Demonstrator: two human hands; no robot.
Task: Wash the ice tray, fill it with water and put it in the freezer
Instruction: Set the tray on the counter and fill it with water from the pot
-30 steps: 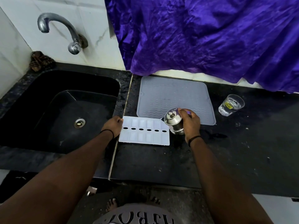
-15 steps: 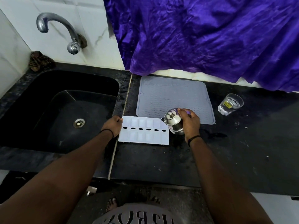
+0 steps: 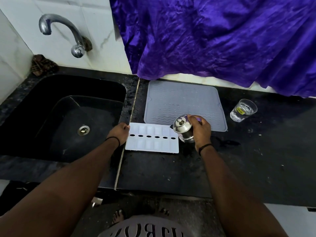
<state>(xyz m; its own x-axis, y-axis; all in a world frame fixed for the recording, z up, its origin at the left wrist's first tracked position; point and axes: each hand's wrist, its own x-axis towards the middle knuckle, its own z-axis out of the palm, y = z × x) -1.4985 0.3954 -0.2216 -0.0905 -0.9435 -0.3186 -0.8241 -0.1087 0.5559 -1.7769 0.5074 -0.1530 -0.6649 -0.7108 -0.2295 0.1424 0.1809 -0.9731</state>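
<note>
On the worktop (image 3: 171,171) nothing has shifted; your left hand (image 3: 119,133) still pins the ice tray (image 3: 152,140); your right hand (image 3: 200,131) stays clamped on the steel jug (image 3: 183,129), so filling looks under way.

A white ice tray (image 3: 151,140) is lying flat on the black counter (image 3: 248,168), just right of the sink (image 3: 68,117) and touching the near edge of the grey mat (image 3: 184,101). The left hand (image 3: 119,133) is gripping the tray's left end, while the right hand (image 3: 200,130) is holding a lidded steel pot (image 3: 183,130), tilting it at the tray's right end. A glass of water (image 3: 243,110) is standing well right of the tray, and a tap (image 3: 68,35) is curving above the sink.
</note>
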